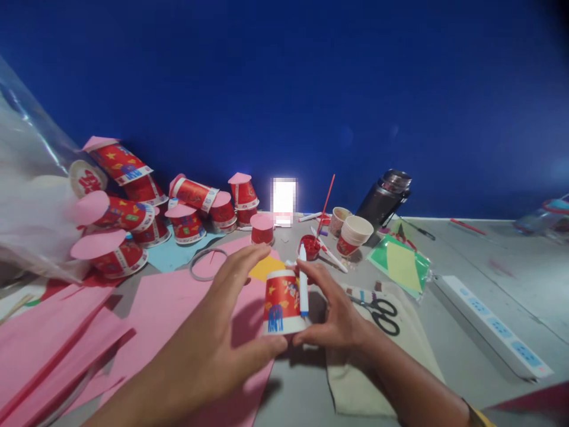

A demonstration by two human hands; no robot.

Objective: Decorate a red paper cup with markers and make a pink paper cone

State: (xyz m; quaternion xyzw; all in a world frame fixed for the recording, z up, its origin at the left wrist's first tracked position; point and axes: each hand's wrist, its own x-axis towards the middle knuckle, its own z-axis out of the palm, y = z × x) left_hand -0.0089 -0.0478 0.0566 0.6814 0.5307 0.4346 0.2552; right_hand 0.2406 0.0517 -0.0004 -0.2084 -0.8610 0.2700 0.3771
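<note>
A red paper cup (283,301) with a white rim and printed pictures stands upside down on the table, between my two hands. My left hand (226,320) curls round its left side, thumb at the bottom rim and fingers over the top. My right hand (335,314) grips the cup's right side and also holds a white marker with a blue band (303,279) upright against the cup. A yellow paper piece (265,268) lies just behind the cup.
Pink paper sheets (169,308) cover the left of the table. Several red cups with pink lids (133,219) pile at the back left. Scissors (380,309) lie on a beige cloth, with a power strip (489,323), green-yellow paper packet (400,264), stacked cups (353,234), red paint pot (310,246) and dark flask (384,198) to the right.
</note>
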